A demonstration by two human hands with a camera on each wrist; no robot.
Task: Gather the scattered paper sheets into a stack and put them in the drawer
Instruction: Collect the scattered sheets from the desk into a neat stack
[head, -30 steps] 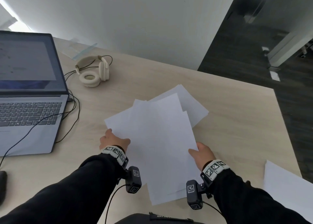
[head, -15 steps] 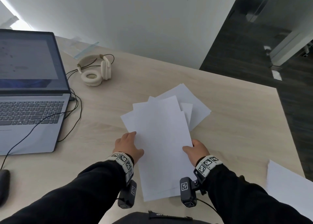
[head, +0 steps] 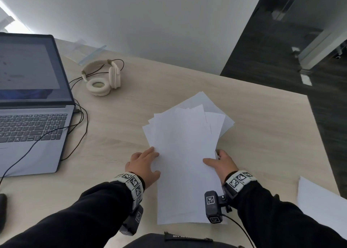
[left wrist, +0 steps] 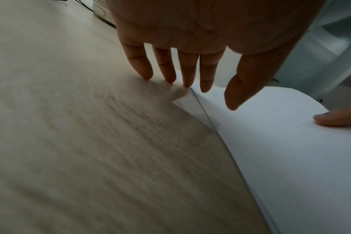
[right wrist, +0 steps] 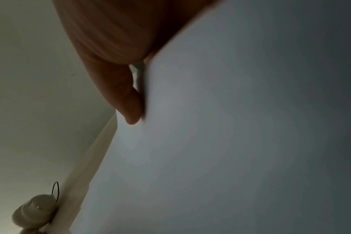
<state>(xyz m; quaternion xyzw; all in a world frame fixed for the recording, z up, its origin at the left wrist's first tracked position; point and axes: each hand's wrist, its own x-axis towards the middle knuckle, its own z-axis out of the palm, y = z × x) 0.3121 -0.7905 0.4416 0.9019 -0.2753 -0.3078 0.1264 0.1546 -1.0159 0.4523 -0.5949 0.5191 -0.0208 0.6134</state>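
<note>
Several white paper sheets [head: 184, 153] lie in a loose, fanned stack on the light wood desk [head: 262, 135], their near end reaching past the front edge. My left hand [head: 144, 161] lies flat with straight fingers [left wrist: 187, 74] against the stack's left edge, fingertips on the desk. My right hand [head: 217, 159] pinches the right edge, thumb [right wrist: 128, 98] on top and fingers hidden behind the paper [right wrist: 230, 126]. One more white sheet [head: 319, 206] lies apart at the desk's near right corner. No drawer is in view.
An open laptop [head: 32, 107] stands at the left, with black cables [head: 80, 127] beside it. Cream headphones [head: 101, 78] lie behind them. A dark mouse [head: 2, 210] is at the far left edge. The desk's right edge drops to dark floor [head: 281, 60].
My left hand has slid right and my right hand slightly left, squeezing the spread sheets into a narrower, more aligned stack.
</note>
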